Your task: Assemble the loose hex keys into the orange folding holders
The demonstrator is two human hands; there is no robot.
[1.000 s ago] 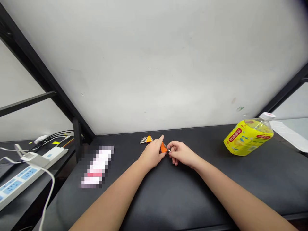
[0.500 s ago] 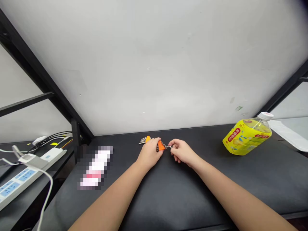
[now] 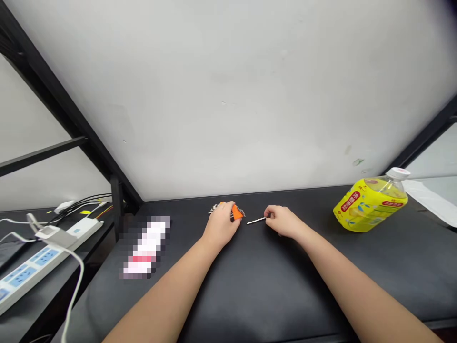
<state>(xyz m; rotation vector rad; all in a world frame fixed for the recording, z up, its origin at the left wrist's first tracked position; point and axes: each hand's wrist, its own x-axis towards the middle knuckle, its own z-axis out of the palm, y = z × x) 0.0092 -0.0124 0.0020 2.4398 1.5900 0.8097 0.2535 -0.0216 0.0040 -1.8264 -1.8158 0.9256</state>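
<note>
My left hand (image 3: pixel 220 225) is closed around an orange hex key holder (image 3: pixel 237 212) on the black padded surface (image 3: pixel 257 286). Several thin metal keys stick out at the holder's left end; my fingers cover its middle. To the right, my right hand (image 3: pixel 285 222) pinches a single metal hex key (image 3: pixel 256 221) by one end. That key's straight shaft points left toward the holder, with a gap between the two. Its gripped end is hidden in my fingers.
A yellow-labelled drink bottle (image 3: pixel 371 204) leans at the right. A pixelated flat item (image 3: pixel 148 245) lies on the left. Beyond a dark frame post are a white power strip (image 3: pixel 46 257) and cables (image 3: pixel 76 286). A pale wall (image 3: pixel 228 119) rises behind.
My right hand has moved right, drawing the hex key out and away from the orange holder. My left hand keeps its grip on the holder. The view has shifted slightly.
</note>
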